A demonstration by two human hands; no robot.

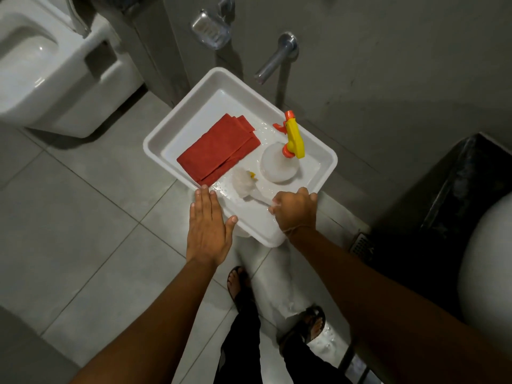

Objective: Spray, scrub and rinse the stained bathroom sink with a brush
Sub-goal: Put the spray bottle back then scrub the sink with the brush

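A white rectangular sink [177, 126] stands against the grey wall under a chrome tap [273, 62]. Inside it lie a folded red cloth [219, 149], a clear spray bottle [278, 167] with a yellow and orange trigger head, and a white brush [243, 182] with its bristle head near a small yellow piece. My right hand [295, 212] is closed around the brush's handle at the sink's near rim. My left hand [207, 225] rests flat, fingers together, on the sink's near left edge, holding nothing. Water beads cover the basin floor.
A white toilet [50, 62] is at the upper left. A chrome soap dish [210, 30] hangs on the wall above the tap. A dark counter [457, 184] and a white rounded object [487, 261] stand on the right. My sandalled feet [277, 309] are on the wet tiled floor.
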